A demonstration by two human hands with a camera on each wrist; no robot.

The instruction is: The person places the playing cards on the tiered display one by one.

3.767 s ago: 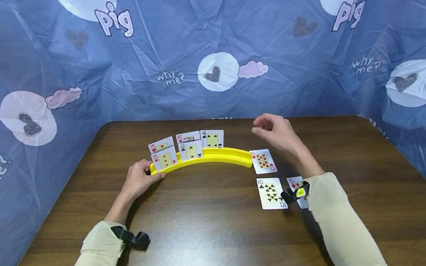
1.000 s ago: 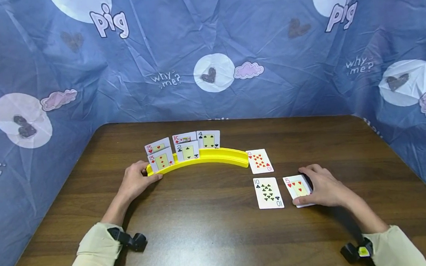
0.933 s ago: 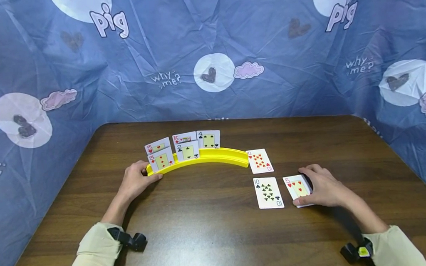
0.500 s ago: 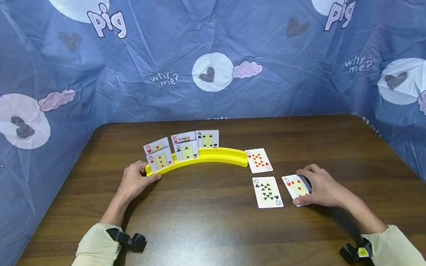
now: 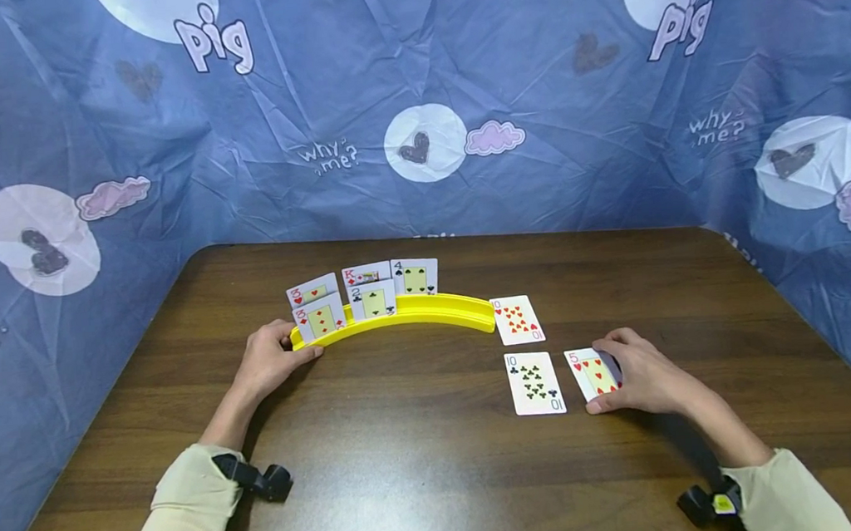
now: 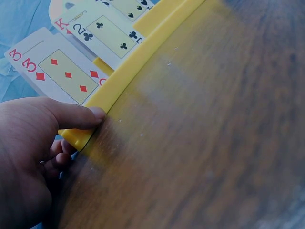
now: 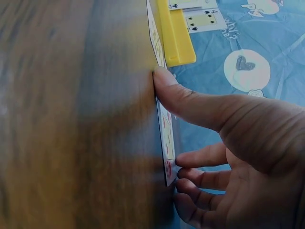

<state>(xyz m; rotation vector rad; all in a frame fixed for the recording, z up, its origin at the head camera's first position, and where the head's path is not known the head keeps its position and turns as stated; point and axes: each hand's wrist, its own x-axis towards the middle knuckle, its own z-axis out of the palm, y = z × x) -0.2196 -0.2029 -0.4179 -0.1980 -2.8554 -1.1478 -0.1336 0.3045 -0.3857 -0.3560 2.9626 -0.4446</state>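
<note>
My left hand (image 5: 268,361) grips the left end of a curved yellow playing card holder (image 5: 444,310), thumb along its front wall in the left wrist view. Cards stand in its slots: the three of diamonds (image 5: 320,318) before the three of hearts (image 5: 313,292), the two of clubs (image 5: 373,300) before a king (image 5: 366,273), and the four of spades (image 5: 415,278). At the right, my right hand (image 5: 647,373) pinches the five of hearts (image 5: 594,373) between thumb and fingers at opposite edges. The hand covers that card's right side. Whether it is off the table I cannot tell.
The ten of clubs (image 5: 535,383) lies face up left of the five. Behind it the ten of hearts (image 5: 517,321) lies by the holder's right end. A blue printed cloth (image 5: 540,190) rises behind the brown wooden table (image 5: 411,467).
My right hand has come from beyond the ten of hearts, nearer and to the right, onto the five of hearts. During the last second it barely shifts. My left hand stays on the holder.
</note>
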